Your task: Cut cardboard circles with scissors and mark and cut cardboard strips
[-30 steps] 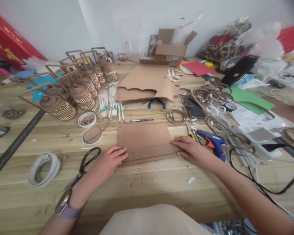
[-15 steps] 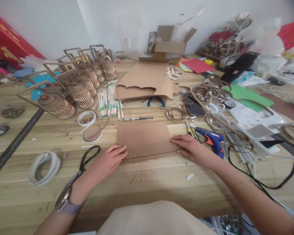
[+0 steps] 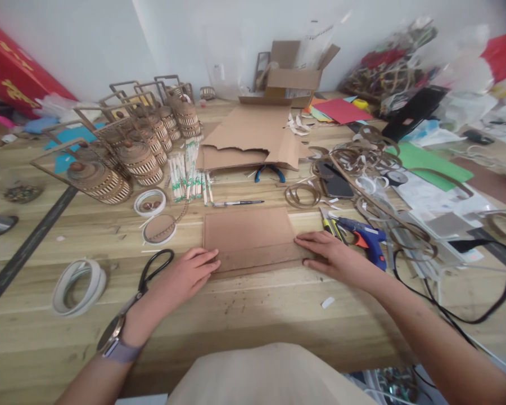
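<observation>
A flat brown cardboard piece (image 3: 248,230) lies on the wooden table in front of me, with a narrow cardboard strip (image 3: 257,256) across its near edge. My left hand (image 3: 196,270) rests at the left end of the strip, fingers stretched over it. At the right end lies my right hand (image 3: 326,253), its fingertips on the cardboard and the thumb a little apart from the other fingers. Black-handled scissors (image 3: 142,281) are partly under my left wrist. Just beyond the cardboard is a pen (image 3: 238,203).
Several woven lanterns (image 3: 141,163) stand at the back left. White tape rolls (image 3: 78,287) lie on the left. A blue glue gun (image 3: 369,241), a cutter (image 3: 332,226), a phone (image 3: 336,180) and coiled brown strips (image 3: 302,196) are at the right. Torn cardboard (image 3: 251,132) lies behind.
The view has shifted very slightly. Both hands keep their places on the cardboard, and nothing else has visibly moved.
</observation>
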`<action>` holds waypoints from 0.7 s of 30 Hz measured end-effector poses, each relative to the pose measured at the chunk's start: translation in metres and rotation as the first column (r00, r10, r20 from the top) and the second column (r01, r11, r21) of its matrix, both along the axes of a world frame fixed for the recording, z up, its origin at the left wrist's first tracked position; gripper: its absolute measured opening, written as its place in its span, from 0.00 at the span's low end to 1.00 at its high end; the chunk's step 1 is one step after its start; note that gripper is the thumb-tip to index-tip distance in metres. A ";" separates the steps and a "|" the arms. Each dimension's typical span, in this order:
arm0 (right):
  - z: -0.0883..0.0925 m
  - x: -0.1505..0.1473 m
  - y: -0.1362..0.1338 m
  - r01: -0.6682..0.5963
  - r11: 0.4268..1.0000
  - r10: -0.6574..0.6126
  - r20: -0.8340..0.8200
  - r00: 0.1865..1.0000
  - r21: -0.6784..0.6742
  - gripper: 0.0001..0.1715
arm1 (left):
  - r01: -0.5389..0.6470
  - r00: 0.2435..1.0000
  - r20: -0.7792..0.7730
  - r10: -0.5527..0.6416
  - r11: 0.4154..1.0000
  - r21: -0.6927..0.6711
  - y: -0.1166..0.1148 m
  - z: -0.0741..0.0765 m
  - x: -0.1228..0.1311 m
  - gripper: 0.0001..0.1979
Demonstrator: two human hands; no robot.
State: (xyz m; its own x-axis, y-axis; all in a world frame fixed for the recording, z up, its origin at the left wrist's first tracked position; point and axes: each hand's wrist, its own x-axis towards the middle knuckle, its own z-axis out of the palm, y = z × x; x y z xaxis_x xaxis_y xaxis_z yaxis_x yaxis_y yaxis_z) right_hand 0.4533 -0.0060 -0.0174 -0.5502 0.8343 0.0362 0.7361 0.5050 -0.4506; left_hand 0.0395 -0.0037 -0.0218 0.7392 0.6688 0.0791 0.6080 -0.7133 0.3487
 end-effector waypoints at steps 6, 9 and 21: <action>-0.002 0.000 -0.001 0.008 1.000 -0.008 0.012 1.000 0.014 0.25 | 0.018 1.000 0.004 -0.018 1.000 -0.006 0.002 0.002 0.000 0.19; -0.002 -0.001 -0.001 0.004 1.000 -0.004 0.000 1.000 0.023 0.24 | 0.031 1.000 0.000 -0.031 1.000 -0.007 0.003 0.003 -0.001 0.19; -0.006 -0.001 -0.002 0.025 0.998 -0.026 0.022 0.999 0.066 0.24 | 0.048 0.999 0.022 -0.047 0.997 -0.052 0.007 0.005 -0.002 0.19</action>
State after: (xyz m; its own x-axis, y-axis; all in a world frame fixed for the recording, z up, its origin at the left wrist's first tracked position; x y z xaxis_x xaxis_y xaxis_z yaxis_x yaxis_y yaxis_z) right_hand 0.4519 -0.0078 -0.0237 -0.5303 0.8442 0.0788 0.7587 0.5140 -0.4002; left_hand 0.0372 0.0037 -0.0171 0.7690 0.6364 0.0608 0.5657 -0.7217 0.3989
